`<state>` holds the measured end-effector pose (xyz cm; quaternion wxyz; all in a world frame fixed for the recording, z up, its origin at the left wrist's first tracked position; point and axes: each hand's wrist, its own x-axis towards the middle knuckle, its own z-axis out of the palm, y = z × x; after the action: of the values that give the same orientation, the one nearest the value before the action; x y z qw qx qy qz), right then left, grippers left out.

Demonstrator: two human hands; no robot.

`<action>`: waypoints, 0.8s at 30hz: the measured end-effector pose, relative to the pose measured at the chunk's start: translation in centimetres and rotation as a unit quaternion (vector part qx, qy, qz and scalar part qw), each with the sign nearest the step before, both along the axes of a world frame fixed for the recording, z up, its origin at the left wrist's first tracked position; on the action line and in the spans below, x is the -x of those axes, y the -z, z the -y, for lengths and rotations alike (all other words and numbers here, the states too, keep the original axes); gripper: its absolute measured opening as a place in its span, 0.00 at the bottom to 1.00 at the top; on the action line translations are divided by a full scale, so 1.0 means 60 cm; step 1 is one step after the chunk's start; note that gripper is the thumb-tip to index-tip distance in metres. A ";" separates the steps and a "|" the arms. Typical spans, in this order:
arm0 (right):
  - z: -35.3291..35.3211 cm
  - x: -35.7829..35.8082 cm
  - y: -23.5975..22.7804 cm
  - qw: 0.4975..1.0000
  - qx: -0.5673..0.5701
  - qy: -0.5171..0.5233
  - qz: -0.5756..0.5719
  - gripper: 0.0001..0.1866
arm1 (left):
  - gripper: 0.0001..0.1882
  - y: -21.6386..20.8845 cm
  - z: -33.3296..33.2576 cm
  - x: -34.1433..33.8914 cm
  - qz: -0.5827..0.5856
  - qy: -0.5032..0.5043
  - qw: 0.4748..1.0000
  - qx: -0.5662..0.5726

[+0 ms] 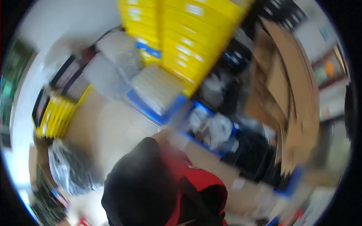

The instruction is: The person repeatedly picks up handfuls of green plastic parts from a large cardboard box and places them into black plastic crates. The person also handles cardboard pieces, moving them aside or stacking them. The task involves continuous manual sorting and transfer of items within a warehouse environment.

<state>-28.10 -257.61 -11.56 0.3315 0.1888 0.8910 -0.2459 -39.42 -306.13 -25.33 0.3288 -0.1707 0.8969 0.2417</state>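
Strong motion blur covers the middle of the view. A black sleeve (139, 177) and a red-and-black sleeve (192, 177) rise from the lower edge and come together. Past them is a smeared skin-coloured patch, which seems to be my left hand (163, 135); its fingers cannot be made out. I cannot separate my right hand from this blur, nor tell whether anything is held. Just beyond the patch lies a blue tray (171, 113) bearing a pale plastic-wrapped bundle (157, 87). A blue-edged crate with clear plastic bags (217, 130) stands to the right.
Tall stacks of yellow bins (192, 41) stand at the back. Large flattened cardboard (290, 90) leans at the right, above black bags (252, 154). At left are a smaller yellow bin stack (58, 115) and a grey plastic bag (71, 169) on the tiled floor (117, 124).
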 end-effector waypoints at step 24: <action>-0.230 -0.315 0.276 0.957 0.141 0.211 0.139 0.14 | 0.07 -0.018 -1.130 0.215 0.073 0.591 0.803 -0.028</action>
<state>-9.19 -243.83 -28.11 0.4155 0.3564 0.7326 -0.4045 -52.33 -238.31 -24.22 0.4773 0.3842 0.7902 0.0119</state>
